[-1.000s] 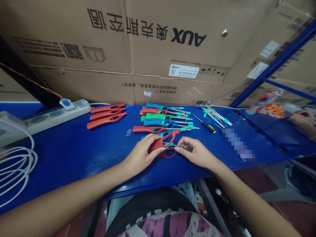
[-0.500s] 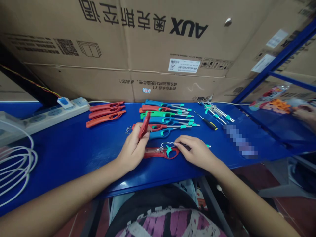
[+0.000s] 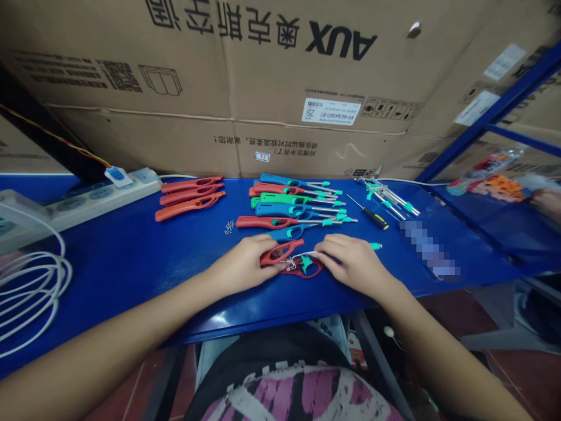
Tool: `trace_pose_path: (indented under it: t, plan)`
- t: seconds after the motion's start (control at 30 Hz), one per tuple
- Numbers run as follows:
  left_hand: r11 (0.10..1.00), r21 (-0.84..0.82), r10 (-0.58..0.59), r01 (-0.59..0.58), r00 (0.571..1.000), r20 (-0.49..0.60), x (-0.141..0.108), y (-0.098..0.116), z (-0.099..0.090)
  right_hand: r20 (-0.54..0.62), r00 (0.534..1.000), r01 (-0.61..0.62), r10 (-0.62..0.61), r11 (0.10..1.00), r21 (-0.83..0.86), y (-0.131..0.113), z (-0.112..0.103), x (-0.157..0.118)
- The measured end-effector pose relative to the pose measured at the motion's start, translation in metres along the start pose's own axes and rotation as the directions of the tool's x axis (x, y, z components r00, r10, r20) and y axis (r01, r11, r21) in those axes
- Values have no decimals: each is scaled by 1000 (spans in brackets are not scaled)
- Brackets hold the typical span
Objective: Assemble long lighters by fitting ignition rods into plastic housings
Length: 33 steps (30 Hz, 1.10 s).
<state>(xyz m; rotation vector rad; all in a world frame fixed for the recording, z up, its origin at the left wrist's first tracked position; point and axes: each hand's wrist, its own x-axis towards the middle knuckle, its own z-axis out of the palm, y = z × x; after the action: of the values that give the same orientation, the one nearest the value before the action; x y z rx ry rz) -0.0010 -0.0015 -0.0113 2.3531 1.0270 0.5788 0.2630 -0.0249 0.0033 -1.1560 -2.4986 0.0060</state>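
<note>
My left hand (image 3: 249, 262) grips a loose red shell half (image 3: 287, 250), tilted above an opened red lighter body (image 3: 309, 270) at the table's front. A green trigger piece (image 3: 306, 263) sits in that body's loop. My right hand (image 3: 350, 260) pinches a white wire (image 3: 302, 254) at the body's right side. Beyond this hand, a green-tipped end (image 3: 376, 246) sticks out; the rod behind it is hidden. Behind my hands lie several red, blue and green lighters (image 3: 280, 209) with metal rods pointing right.
Several red and orange shells (image 3: 190, 204) lie at the back left, near a power strip (image 3: 100, 196) and coiled white cable (image 3: 35, 286). A screwdriver (image 3: 374, 218) and metal rods (image 3: 388, 199) lie right. Another person's hand (image 3: 547, 202) is at far right. A cardboard box (image 3: 263, 76) stands behind.
My left hand has lowered the red shell half from upright to a slant over the opened body. My right hand still pinches near the wire. The view has shifted slightly.
</note>
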Motion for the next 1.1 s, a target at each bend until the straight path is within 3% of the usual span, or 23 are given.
trace_pose_path:
  t: [0.17,0.3,0.47,0.57,0.7,0.77,0.87,0.93,1.1]
  plan:
    - [1000,9,4,-4,1000,-16,2,2,-3,-102,992,-68,77,993,91,1,-3,4]
    - [999,28,23,-21,997,-76,3,-1,-19,-174,976,-91,130,972,215,13,-6,6]
    - [991,67,-94,112,970,-223,2,-12,-37,-320,892,-189,320,906,379,29,-21,3]
    - [972,-188,-182,138,953,-241,4,-9,-29,-224,890,-251,397,838,485,19,-26,1]
    - [812,-557,-274,173,956,-102,5,11,-8,-7,940,-278,342,776,567,-18,-14,8]
    - [717,-661,-316,221,948,-26,3,18,0,84,945,-314,317,802,507,-35,-3,15]
    - [641,-722,-331,261,943,47,1,20,4,110,953,-303,282,871,387,-45,6,24]
    - [664,-703,-310,253,950,50,1,17,3,133,963,-265,233,908,324,-43,5,26]
    - [871,-464,-238,158,964,-119,1,5,2,279,933,-252,227,966,58,-35,-9,15]
